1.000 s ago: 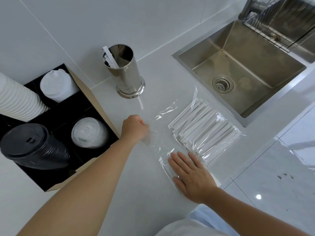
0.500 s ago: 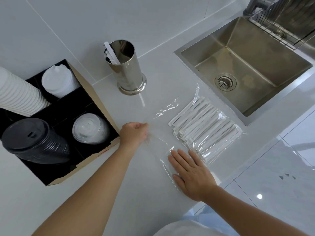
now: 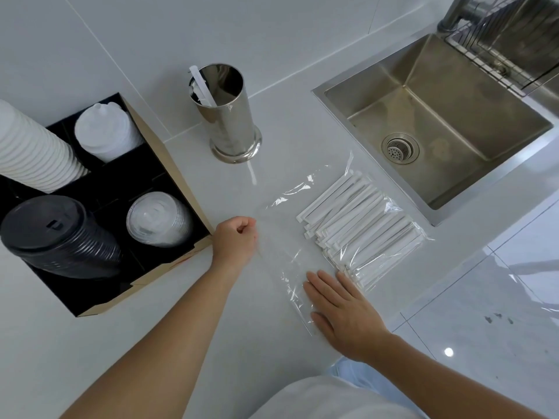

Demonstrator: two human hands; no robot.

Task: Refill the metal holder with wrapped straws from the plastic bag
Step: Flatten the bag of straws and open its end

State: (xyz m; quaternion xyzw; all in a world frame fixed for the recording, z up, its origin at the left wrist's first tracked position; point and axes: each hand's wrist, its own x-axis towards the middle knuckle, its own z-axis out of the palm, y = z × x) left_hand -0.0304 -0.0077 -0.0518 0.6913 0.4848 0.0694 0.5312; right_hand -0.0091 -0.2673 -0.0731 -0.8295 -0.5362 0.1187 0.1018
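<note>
A clear plastic bag point(image 3: 281, 237) lies flat on the white counter, with a pile of white wrapped straws point(image 3: 360, 225) inside its right half. My left hand point(image 3: 236, 240) is closed, pinching the bag's left open edge. My right hand point(image 3: 341, 309) lies flat and open on the bag's near corner, pressing it down. The shiny metal holder point(image 3: 227, 116) stands upright behind the bag, near the wall, with a couple of wrapped straws point(image 3: 201, 84) leaning at its left rim.
A cardboard organiser point(image 3: 169, 173) with stacks of white cups and black, white and clear lids sits at the left. A steel sink point(image 3: 435, 122) with a wire rack point(image 3: 508, 46) lies at the right. The counter's front edge runs just right of my right hand.
My left hand has pulled the bag's edge leftward and toward me, stretching the bag mouth. My right hand stays pressed on the bag.
</note>
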